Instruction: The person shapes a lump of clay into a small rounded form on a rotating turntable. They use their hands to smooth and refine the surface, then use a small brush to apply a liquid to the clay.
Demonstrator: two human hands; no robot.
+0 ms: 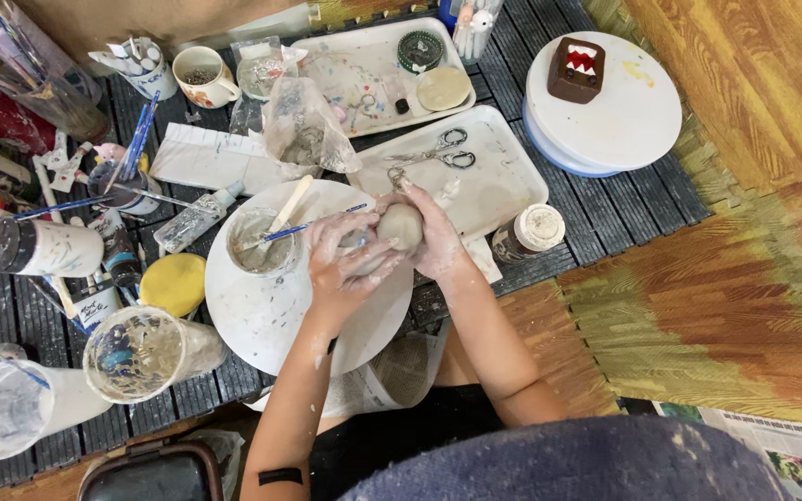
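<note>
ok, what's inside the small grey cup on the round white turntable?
The small grey cup on the round white turntable holds grey slurry, a pale wooden stick and a blue-handled brush, both leaning over the rim. Their tips are covered by the slurry.

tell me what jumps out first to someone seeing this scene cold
In the middle, the clay-smeared left hand and right hand cup a grey clay lump over a round white turntable. Beside them on the turntable sits a small cup of slip with a blue-handled brush. At the top right, a brown box-shaped figure with jagged teeth stands alone on a second white turntable.
</note>
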